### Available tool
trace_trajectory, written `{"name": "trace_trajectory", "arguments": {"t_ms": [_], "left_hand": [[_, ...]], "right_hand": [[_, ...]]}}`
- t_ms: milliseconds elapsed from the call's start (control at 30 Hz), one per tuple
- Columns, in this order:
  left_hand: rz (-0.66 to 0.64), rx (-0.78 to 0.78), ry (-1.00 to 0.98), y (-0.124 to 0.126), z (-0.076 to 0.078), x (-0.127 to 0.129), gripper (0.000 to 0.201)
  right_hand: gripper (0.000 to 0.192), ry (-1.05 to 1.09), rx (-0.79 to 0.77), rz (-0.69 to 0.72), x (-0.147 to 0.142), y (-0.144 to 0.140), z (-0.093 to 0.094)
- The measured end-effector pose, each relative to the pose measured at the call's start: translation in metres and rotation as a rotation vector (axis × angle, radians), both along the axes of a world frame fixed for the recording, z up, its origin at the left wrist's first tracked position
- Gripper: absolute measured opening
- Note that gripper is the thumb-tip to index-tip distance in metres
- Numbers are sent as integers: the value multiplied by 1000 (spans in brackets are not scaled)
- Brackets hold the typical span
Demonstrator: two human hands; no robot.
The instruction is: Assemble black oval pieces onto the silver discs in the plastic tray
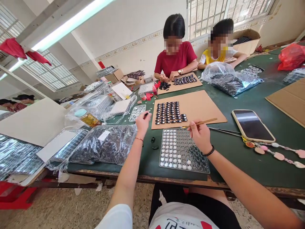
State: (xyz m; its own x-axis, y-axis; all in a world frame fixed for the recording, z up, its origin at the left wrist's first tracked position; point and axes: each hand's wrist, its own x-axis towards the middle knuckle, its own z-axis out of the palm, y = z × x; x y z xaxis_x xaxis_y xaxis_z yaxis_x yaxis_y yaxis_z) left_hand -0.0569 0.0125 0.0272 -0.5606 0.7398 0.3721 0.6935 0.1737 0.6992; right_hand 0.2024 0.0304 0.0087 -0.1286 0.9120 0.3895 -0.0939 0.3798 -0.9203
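My left hand is raised over the table, fingers pinched on a small black piece with a pale spot. My right hand grips a thin wooden stick whose pale tip points left, above the far edge of a clear tray. White round pieces fill the tray's left columns; its right side shows ring-shaped slots. Beyond, a cardboard sheet carries rows of black oval pieces with white centres. Two loose black pieces lie left of the tray. Tweezers lie right of my right hand.
A phone with a beaded strap rests at right. Bagged black pieces lie left, near a bottle and a small tray of pieces. Across the table a person in red handles black pieces; another person in yellow sits beside.
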Motion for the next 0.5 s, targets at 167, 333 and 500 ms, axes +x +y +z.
{"name": "trace_trajectory", "arguments": {"t_ms": [167,333,500], "left_hand": [[169,-115,157,20,31,-67,27],[95,-73,172,9,25,-35,25],[-450,-118,-381,-9,-19,61,26]], "right_hand": [[27,-68,32,-57,-1,6,-7],[28,-88,60,-67,0,9,-10],[25,-196,151,-37,-2,1,-10]]}}
